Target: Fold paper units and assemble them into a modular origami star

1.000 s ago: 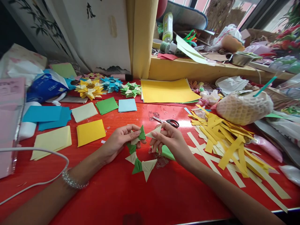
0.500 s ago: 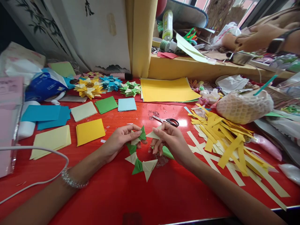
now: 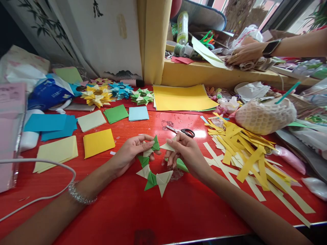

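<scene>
Green-and-cream folded paper chain, all sharp triangles: left hand pinches its top, right hand pinches a cream triangular piece over the glossy red worktop.

head view looks down, close, over red table.

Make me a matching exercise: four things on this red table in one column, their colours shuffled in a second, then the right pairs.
Things:
1. scissors handles
2. large sheet by the wall
3. partly built paper ring in the left hand and right hand
4. cut strips on the right

Colours:
A. green and cream
B. yellow and cream
C. black
D. plain yellow

Pairs: 1-C, 2-D, 3-A, 4-B
</scene>
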`<state>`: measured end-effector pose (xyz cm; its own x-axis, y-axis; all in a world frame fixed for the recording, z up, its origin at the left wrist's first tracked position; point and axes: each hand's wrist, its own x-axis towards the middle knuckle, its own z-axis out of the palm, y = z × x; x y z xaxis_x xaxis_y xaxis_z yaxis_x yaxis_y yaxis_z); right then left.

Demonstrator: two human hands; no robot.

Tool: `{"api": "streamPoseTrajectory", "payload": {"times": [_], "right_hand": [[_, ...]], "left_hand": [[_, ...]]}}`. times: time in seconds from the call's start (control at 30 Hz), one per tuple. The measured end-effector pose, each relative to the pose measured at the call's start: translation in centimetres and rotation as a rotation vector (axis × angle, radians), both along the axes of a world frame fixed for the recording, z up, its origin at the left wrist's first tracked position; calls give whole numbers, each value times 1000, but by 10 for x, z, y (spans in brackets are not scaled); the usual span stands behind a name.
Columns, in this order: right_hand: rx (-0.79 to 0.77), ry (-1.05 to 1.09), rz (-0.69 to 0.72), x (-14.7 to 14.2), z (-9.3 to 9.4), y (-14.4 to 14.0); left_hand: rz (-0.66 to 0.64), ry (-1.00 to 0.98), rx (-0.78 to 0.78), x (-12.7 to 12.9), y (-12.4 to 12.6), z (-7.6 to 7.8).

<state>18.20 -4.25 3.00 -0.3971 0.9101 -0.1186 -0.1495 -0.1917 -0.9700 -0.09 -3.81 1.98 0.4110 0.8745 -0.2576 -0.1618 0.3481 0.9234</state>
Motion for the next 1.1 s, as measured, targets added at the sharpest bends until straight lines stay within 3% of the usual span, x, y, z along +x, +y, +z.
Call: {"api": "streamPoseTrajectory", "payload": {"times": [1.1], "right_hand": [[30, 0, -67, -4, -8, -2]], "left_hand": [[40, 133, 102, 4, -2, -2]]}}
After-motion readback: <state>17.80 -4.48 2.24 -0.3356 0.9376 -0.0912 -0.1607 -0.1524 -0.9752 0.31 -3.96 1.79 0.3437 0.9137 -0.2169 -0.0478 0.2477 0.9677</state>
